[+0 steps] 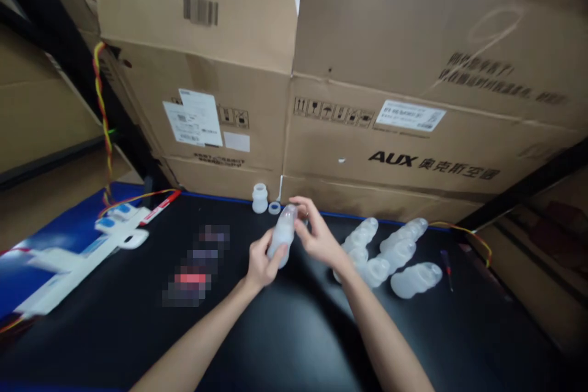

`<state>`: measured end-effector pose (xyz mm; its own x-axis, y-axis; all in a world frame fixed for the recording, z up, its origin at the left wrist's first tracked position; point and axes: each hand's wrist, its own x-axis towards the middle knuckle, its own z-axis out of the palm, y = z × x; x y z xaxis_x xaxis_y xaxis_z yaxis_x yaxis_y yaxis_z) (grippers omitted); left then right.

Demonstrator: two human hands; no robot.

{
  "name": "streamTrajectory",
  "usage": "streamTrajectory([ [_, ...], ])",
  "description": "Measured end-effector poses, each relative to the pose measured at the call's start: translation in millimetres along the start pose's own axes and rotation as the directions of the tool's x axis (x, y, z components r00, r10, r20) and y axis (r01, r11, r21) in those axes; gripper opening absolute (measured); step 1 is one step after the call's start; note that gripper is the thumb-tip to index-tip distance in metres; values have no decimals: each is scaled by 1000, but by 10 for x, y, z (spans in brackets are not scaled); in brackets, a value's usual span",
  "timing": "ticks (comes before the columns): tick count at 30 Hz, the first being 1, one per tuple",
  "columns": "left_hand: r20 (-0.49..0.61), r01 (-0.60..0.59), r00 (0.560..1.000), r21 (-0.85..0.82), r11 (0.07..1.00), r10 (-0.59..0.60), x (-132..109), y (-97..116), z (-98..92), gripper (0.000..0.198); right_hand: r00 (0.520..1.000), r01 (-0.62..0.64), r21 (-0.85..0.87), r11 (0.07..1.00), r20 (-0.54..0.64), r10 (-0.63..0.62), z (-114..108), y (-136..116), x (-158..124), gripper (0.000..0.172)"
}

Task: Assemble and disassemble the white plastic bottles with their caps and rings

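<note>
Here, held bottle [283, 234] — long axis slanting right, cap [289, 212] uppermost.

What stands and lies round my black table [294, 349]: cardboard, wires, a few odds and ends.

Brown cardboard [261, 98] walls off my table's far edge, with a white label [197, 119], printed handling symbols, and bold AUX lettering [392, 159] on its right part. Along the left edge I have a long white strip-shaped device [68, 272], a red marker-like stick [160, 207] just beside its far end. A twisted red-and-yellow wire [101, 110] hangs near the far left corner, by a slanting black post [131, 141]. Toward the right edge lies my small screwdriver [447, 271]; a yellowish cable [489, 251] curves by the far right corner.
</note>
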<state>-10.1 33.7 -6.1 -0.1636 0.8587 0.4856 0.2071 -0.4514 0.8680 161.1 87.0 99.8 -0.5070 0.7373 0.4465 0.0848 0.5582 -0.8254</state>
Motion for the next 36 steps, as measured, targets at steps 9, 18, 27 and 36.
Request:
streamTrajectory([
  [9, -136, -450, 796, 521, 726, 591, -52, -96, 18, 48, 976, 145, -520, 842, 213, -36, -124, -702, -148, 58],
  [18, -42, -504, 804, 484, 715, 594, 36, 51, 57, 53, 957, -62, -843, 534, 101, 271, -203, -894, -120, 26],
  [27, 76, -578, 751, 556, 597, 656, 27, 84, 87, 63, 939, -150, -936, 318, -35, 341, -206, -768, -92, 57],
  [36, 75, -524, 817, 513, 680, 572, 27, 110, 126, 54, 921, -271, -912, 307, -153, 358, -247, -738, -43, 61],
])
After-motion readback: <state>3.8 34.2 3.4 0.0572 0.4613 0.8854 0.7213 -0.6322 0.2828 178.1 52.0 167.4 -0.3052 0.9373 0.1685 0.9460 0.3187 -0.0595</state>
